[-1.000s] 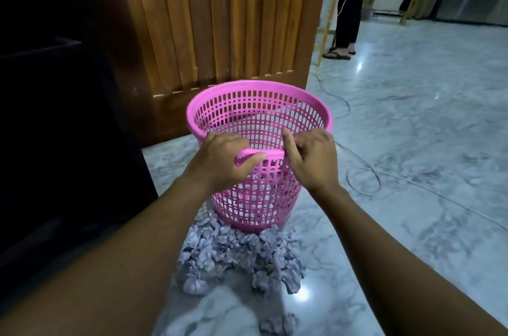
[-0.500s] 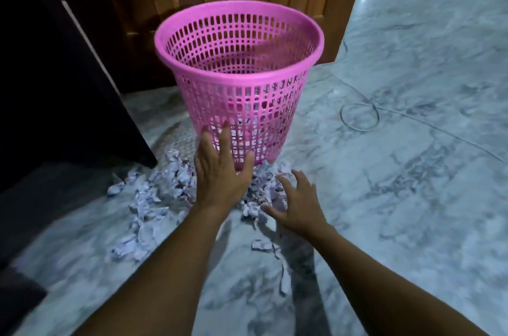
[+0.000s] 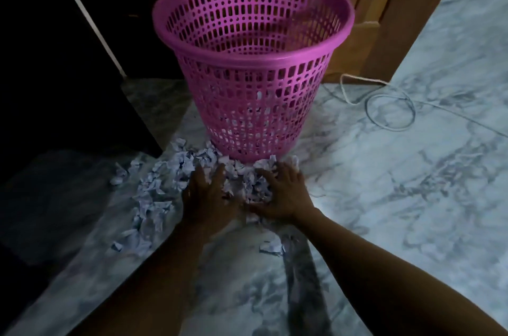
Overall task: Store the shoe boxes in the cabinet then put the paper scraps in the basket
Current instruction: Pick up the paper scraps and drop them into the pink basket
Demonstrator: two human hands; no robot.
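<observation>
Left hand (image 3: 204, 197) and right hand (image 3: 284, 195), fingers spread and gripping nothing, press on the paper scraps (image 3: 156, 190) heaped on the marble floor (image 3: 412, 198) at the foot of the upright pink basket (image 3: 253, 88); the gathering step appears under way, and next comes a two-handed scoop lifted over the rim.
</observation>
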